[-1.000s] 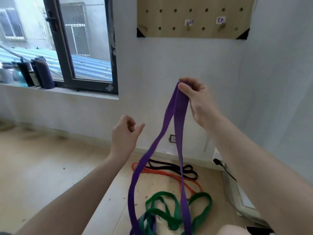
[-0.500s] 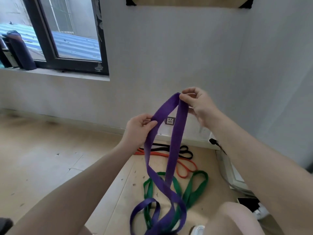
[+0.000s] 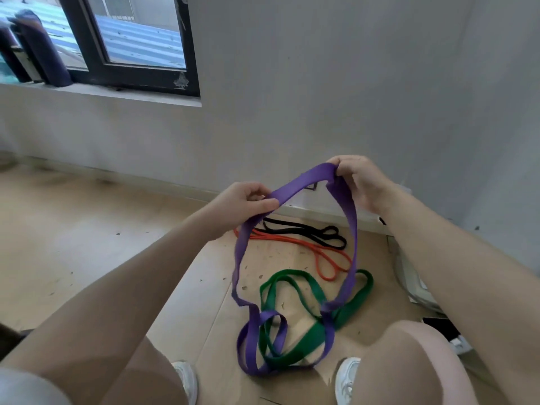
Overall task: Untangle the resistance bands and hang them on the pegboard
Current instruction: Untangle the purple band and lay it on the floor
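A wide purple resistance band hangs as an open loop between both hands. My left hand pinches its left strand, and my right hand grips its top at the right. The band's lower end lies coiled on the floor, threaded through a green band. Farther back on the floor lie a thin orange band and a black band, side by side near the wall. The pegboard is out of view.
A dark-framed window with a sill holding dark bottles is at the upper left. The grey wall is straight ahead. A white device lies on the floor at right. My knees and white shoes are at the bottom.
My left hand came up and took hold of the purple band's left strand. Both hands then spread apart, opening the loop. The view tilted down, so the pegboard left the frame.
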`<state>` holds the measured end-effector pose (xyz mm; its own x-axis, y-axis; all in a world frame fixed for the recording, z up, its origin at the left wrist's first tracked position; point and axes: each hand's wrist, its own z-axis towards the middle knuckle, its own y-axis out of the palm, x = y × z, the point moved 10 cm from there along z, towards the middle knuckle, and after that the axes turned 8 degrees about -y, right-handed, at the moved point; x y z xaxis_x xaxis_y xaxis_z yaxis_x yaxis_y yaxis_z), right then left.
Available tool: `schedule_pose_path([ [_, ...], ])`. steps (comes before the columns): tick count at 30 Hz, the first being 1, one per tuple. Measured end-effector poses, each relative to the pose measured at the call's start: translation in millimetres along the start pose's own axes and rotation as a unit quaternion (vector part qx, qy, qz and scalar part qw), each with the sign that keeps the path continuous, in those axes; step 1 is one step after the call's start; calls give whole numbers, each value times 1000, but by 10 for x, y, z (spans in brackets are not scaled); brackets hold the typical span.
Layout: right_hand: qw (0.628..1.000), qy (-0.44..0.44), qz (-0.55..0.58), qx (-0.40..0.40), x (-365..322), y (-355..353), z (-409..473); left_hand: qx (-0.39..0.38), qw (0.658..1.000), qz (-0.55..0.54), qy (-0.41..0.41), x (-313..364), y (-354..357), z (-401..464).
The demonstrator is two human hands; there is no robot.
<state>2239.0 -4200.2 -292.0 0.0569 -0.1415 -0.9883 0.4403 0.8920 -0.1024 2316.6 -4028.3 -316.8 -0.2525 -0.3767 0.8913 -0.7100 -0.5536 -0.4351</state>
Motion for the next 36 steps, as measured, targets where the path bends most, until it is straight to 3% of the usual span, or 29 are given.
schedule_pose_path([
  [3,994,55,52,-78,190,160,-55,-33,999,3,-8,-233,66,-12],
  [7,989,99,51,-97,328,191,-123,71,997,-39,19,-275,-245,19],
  [10,973,52,202,-102,178,274,-85,111,992,-56,35,-233,-370,73],
  [12,966,-3,235,-108,-20,377,-41,108,993,-37,44,-172,-282,96],
  [15,985,-54,141,-78,-240,505,5,93,993,-45,65,-48,-51,80],
  [18,994,-80,64,-24,-305,497,46,60,981,-177,55,-32,135,70],
  [20,994,-111,5,12,-379,437,45,47,967,-246,41,-48,215,67],
  [22,981,-151,-121,27,-498,404,30,56,963,-259,41,-29,226,67],
  [24,975,-155,-155,29,-532,392,15,61,960,-269,44,18,235,50],
  [29,988,-134,61,34,-628,408,-17,91,944,-303,93,366,71,-22],
  [36,938,-218,264,62,-1604,220,106,141,928,-296,179,1163,-370,-152],
])
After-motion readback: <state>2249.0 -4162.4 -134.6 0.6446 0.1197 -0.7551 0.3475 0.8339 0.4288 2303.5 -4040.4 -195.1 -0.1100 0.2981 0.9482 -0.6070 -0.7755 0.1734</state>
